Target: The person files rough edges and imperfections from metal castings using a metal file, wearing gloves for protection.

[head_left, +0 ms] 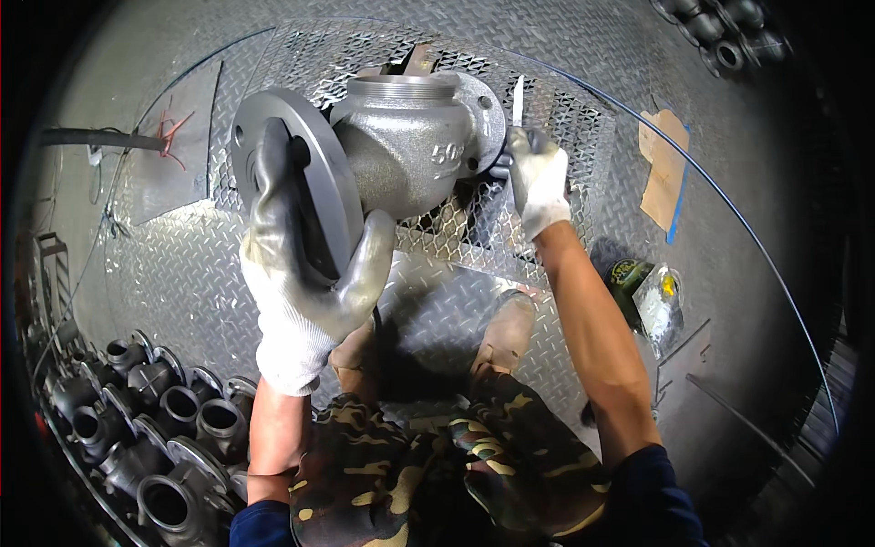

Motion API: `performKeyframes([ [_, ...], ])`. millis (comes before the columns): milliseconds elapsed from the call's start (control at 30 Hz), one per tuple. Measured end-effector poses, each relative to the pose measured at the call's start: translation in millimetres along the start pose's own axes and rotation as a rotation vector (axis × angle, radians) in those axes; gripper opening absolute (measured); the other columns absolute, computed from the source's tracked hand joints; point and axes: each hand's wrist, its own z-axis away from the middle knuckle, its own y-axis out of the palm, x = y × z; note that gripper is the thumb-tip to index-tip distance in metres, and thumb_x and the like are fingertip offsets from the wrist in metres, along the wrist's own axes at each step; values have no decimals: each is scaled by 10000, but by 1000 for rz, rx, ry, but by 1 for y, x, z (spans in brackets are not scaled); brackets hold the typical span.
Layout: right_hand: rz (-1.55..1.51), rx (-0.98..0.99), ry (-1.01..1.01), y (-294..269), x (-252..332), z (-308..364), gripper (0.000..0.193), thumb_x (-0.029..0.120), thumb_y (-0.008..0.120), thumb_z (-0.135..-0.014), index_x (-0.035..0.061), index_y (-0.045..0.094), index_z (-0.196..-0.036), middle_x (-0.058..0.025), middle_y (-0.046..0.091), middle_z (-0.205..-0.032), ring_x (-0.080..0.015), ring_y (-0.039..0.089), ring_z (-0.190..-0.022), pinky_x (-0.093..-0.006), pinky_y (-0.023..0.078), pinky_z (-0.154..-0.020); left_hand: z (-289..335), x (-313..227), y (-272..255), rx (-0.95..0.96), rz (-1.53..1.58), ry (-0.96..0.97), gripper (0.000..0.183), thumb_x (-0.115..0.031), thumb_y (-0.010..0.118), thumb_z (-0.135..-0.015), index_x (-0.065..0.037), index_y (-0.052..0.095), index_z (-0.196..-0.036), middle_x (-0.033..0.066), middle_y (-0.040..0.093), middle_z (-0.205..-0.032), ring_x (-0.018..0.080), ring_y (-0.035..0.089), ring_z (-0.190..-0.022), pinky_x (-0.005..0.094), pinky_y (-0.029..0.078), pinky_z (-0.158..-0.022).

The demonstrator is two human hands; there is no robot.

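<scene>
A grey cast-metal valve body (406,146), with a threaded neck on top and a round flange at either side, is in front of me over an expanded-metal grate (437,244). My left hand (296,264), in a white glove with grey coating, grips the large near-left flange (344,196), fingers across its face and thumb at its edge. Beside the smaller right flange (492,109), my gloved right hand (538,173) is closed round a narrow knife-like tool (519,98). Its pale blade points away from me; its handle is hidden in the fist.
Several similar valve bodies (178,410) stand in rows at the lower left, more (726,55) at the far right. Torn cardboard (665,173) and a clear plastic bag (658,305) lie to the right. A long dark cable (729,193) arcs across the patterned floor plates (173,273).
</scene>
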Motion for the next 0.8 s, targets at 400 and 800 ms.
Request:
performKeyframes([
  [400, 1191, 411, -695, -76, 21, 48, 498, 96, 510, -920, 136, 428, -1410, -259, 646, -993, -400, 666, -794, -498, 538, -689, -12, -5, 3, 21, 62, -27, 688, -65, 741, -791, 15, 389, -1377, 290, 463, -1408, 400, 574, -1197, 442, 494, -979],
  [800, 1749, 608, -886, -56, 39, 33, 367, 96, 396, -975, -8, 501, -1311, -157, 688, -934, -269, 695, -768, -478, 522, -624, -31, -14, 18, -27, 93, -75, 637, -85, 742, -795, 46, 463, -1352, 234, 548, -1344, 298, 613, -1161, 368, 505, -957],
])
